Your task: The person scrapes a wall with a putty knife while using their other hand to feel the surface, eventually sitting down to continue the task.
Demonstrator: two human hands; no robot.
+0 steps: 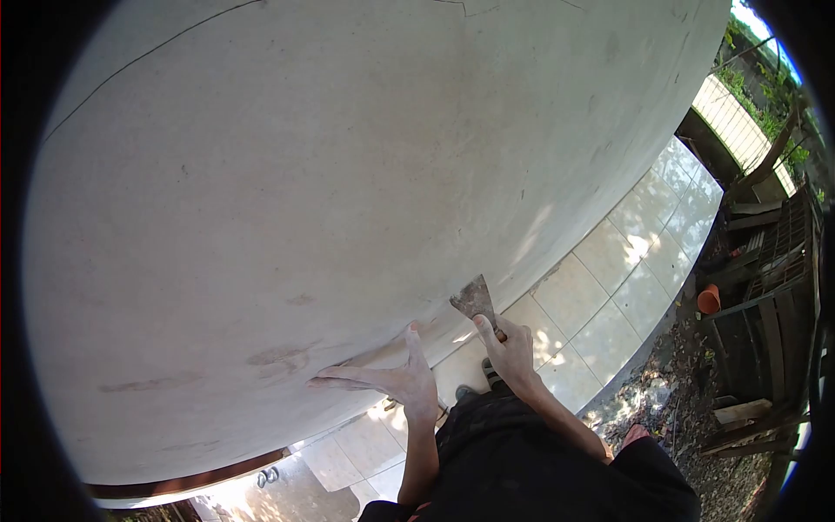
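Observation:
My right hand (511, 355) grips a putty knife (475, 298) by its handle, thumb toward the blade. The blade is broad, grey and stained, and points up toward the pale wall (348, 174). To the left, my left hand (404, 378) is open beside the lower wall, fingers stretched out to the left and thumb pointing up, with whitish dust on the skin. Brownish smudges (278, 357) mark the wall near its fingertips. Thin dark cracks (156, 48) run across the wall higher up.
Pale floor tiles (570, 300) run along the wall's foot, with my shoes (491, 374) on them. At the right are a heap of old wood and metal grating (774, 287), an orange pot (709, 299) and leaf-strewn ground (661, 418). A pair of sandals (268, 477) lies at lower left.

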